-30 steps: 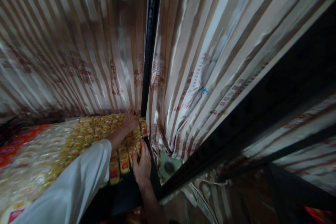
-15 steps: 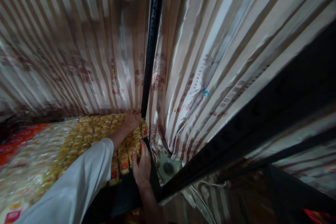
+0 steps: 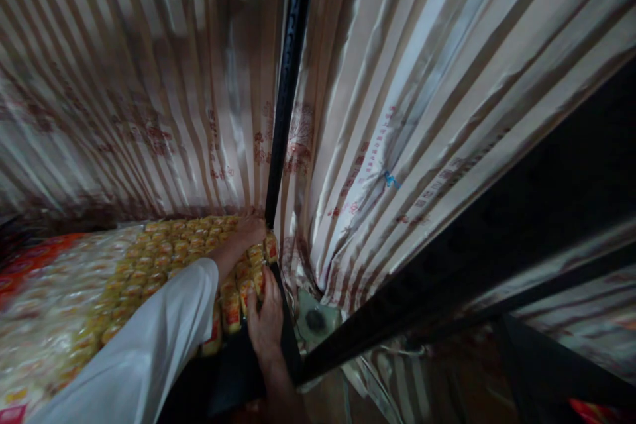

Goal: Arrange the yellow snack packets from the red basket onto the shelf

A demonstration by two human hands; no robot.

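Observation:
Small yellow wrapped packets with red labels stand in close rows on a dark shelf. My left hand reaches over the rows to the far corner, beside the black upright post. Its fingers bend down at the back edge of the packets, and their tips are hidden. My right hand is at the shelf's front right edge. Its thumb and fingers lie on either side of an end packet, closed around it. Another packet sits at the corner between both hands.
Clear-wrapped white packets and red-orange packs lie to the left. The black post rises at the corner. Striped printed sheeting hangs behind and to the right. A black beam slants across the right.
The view has shifted slightly. Both hands stay at nearly the same places among the packets, with the left hand marginally lower on the corner.

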